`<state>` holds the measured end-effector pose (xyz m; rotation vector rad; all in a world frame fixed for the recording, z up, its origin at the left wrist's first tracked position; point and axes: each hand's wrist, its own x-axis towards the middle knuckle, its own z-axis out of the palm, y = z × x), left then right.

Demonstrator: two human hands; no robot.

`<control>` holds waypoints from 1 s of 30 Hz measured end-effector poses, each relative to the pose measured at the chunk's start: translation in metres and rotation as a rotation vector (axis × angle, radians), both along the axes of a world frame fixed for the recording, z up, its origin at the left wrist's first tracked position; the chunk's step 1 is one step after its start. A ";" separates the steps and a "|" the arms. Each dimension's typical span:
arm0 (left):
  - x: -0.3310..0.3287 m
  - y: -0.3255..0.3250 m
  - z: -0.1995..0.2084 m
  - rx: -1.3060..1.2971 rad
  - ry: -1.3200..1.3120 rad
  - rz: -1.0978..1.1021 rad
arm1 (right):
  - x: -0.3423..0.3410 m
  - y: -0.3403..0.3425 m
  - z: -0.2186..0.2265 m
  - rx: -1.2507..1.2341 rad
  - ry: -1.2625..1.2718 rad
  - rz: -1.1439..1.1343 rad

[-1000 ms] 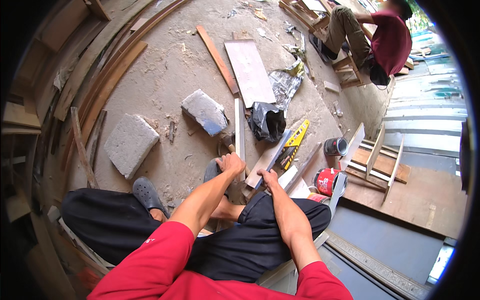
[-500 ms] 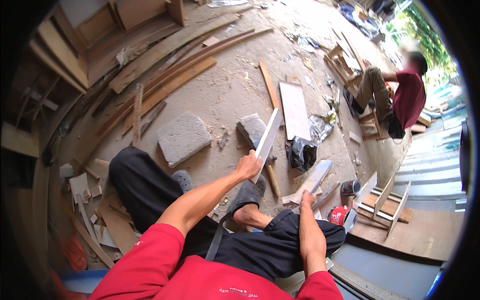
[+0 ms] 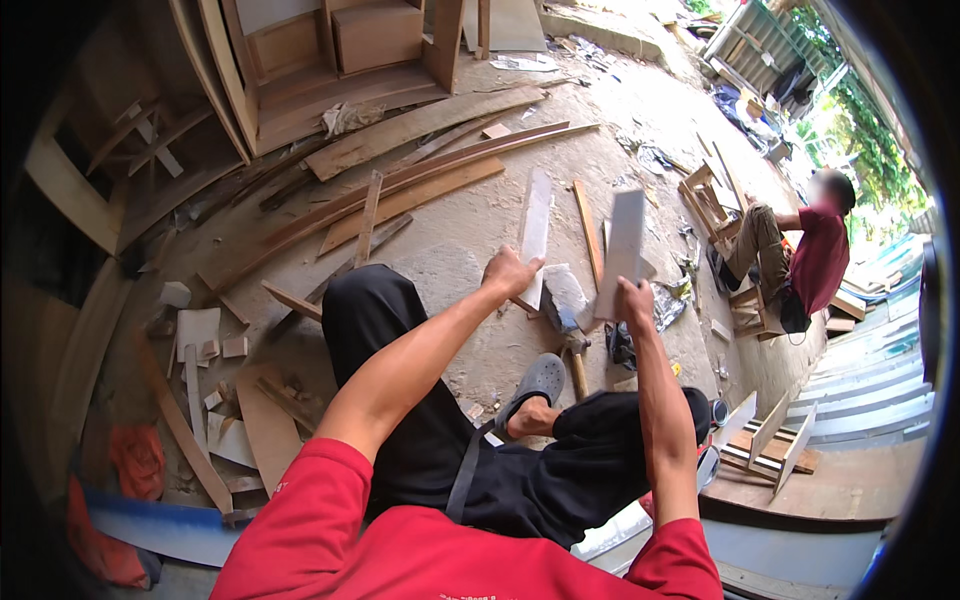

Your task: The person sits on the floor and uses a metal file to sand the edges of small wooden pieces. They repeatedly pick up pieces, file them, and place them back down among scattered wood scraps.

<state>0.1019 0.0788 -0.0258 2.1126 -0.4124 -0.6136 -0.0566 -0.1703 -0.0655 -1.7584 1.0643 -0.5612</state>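
My left hand [image 3: 512,272] is closed round the lower part of a narrow, pale board [image 3: 537,212], held upright in front of me. In my right hand [image 3: 635,298] a second flat, greyish board [image 3: 626,238] stands nearly upright, gripped near its lower end. The two boards are apart, with a gap between them. Below and between them lies a hammer [image 3: 578,365] with a wooden handle, beside a grey block [image 3: 565,288] that the boards partly border. My foot in a grey clog [image 3: 540,382] rests just left of the hammer.
Long planks [image 3: 400,190] lie across the ground ahead, near a wooden cabinet [image 3: 390,95]. Wood offcuts [image 3: 235,347] are scattered at left. Small upright panels [image 3: 770,440] stand at right. A co-worker in a dark red shirt [image 3: 820,250] sits at far right.
The right hand has raised its board from low by my knee to upright. My left hand's board has turned from slanted to nearly upright. The view has shifted, showing more of the cabinet.
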 end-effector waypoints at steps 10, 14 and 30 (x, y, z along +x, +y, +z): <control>0.007 0.070 -0.036 0.228 0.081 0.194 | 0.118 0.046 -0.068 0.026 0.453 0.372; 0.002 0.096 -0.055 0.332 0.100 0.224 | 0.130 0.057 -0.134 0.024 0.652 0.428; -0.019 0.131 -0.128 0.308 0.069 0.322 | 0.159 0.016 -0.232 -0.145 0.800 0.491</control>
